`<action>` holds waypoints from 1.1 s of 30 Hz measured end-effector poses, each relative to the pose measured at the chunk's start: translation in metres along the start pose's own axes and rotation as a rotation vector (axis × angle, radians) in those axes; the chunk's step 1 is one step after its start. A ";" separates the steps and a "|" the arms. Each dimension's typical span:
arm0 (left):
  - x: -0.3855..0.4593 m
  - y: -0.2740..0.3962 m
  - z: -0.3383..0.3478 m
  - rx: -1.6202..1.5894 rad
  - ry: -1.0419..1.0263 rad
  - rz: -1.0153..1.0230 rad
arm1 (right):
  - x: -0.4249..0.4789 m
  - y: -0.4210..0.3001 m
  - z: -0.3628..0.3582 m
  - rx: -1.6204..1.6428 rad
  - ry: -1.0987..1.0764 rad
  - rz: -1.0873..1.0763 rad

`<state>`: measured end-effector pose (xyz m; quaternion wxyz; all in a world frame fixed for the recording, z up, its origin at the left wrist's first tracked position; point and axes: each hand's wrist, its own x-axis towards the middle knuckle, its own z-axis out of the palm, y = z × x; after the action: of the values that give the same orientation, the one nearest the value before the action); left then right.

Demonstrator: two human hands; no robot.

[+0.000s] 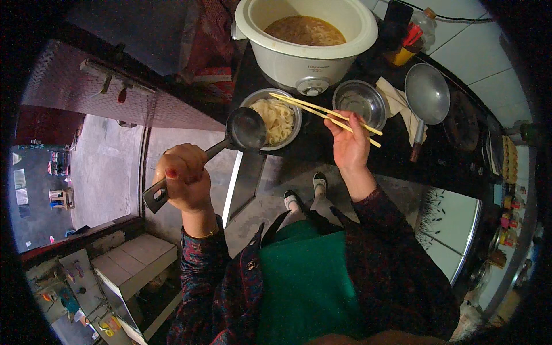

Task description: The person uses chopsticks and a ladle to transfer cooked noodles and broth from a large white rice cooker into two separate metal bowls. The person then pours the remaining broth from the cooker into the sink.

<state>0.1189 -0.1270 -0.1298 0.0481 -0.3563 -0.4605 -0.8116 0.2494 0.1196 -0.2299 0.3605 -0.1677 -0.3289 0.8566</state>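
Note:
My left hand grips the handle of a dark metal ladle, whose bowl hangs over the left edge of a steel bowl. Wide pale noodles fill that bowl. A pair of yellowish chopsticks is in my right hand, their tips pointing left above the far side of the noodles. Just beyond the bowl stands a white electric cooker, open on top, with brown broth and some pale strands inside. Its control knob faces me.
Right of the noodles sits another steel bowl, partly behind my right hand. A folded cloth and a metal scoop with a handle lie farther right. A plastic bottle stands by the tiled wall. The dark counter's front edge is near my feet.

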 end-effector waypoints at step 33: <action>0.005 0.023 0.029 0.193 -0.169 0.083 | -0.006 -0.027 -0.059 -0.817 -0.397 -0.208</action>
<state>0.1399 -0.1161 -0.1005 0.0766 -0.4360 -0.5238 -0.7278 0.2979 0.1549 -0.2539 0.2787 -0.0948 -0.7172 0.6317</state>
